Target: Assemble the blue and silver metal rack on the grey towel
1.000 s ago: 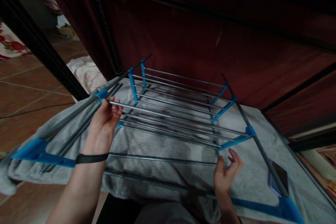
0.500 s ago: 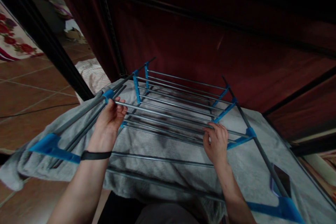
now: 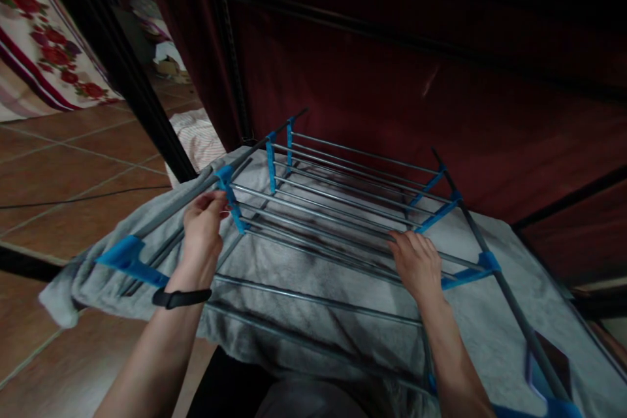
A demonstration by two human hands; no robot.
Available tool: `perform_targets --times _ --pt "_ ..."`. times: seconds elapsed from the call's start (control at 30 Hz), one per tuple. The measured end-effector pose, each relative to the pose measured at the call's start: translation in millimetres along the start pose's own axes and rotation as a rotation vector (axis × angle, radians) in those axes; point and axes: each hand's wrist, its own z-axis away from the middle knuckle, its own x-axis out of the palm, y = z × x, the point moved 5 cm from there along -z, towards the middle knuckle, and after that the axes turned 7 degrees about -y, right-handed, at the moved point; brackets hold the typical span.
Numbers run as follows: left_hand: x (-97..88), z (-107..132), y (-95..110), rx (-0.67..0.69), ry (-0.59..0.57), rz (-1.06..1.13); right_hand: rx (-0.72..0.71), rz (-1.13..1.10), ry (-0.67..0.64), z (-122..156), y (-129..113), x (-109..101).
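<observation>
A rack of grey metal tubes and thin rods, joined by blue plastic brackets, lies over a grey blanket (image 3: 304,274). My left hand (image 3: 204,222), with a black band on its wrist, has its fingers curled against the left blue bracket (image 3: 235,209), just below where that bracket meets the side tube (image 3: 181,206). The fingertips are partly hidden behind the bracket. Farther right, my right hand (image 3: 417,262) is closed over a metal rod (image 3: 313,212), short of the right blue bracket (image 3: 470,275). Its thumb is hidden under the hand.
A phone (image 3: 551,362) rests on the blanket at the lower right, beside the right side tube (image 3: 519,317). Black metal posts (image 3: 108,72) and a dark red curtain (image 3: 343,78) stand around the surface. A cable (image 3: 98,196) runs over the tiled floor (image 3: 63,163).
My left hand has moved off the rod's left end onto the blue bracket, which now hangs down at an angle with rods in it. The right hand stays on the rod. The view has shifted left.
</observation>
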Motion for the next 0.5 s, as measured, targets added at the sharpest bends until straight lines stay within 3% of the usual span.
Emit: perform_targets --times 0.07,0.13,0.27,0.5 --pt "-8.3 -3 3 0.189 0.110 -0.070 -0.010 0.011 0.005 2 0 2" --pt "-6.7 -8 3 0.288 0.092 -0.133 -0.016 0.029 0.007 3 0 4" --pt "8.1 -20 -5 0.242 -0.057 -0.142 -0.021 0.046 0.012 3 -1 4" --pt "20.4 -35 -10 0.303 -0.045 -0.216 -0.031 0.078 0.037 1 -3 0"
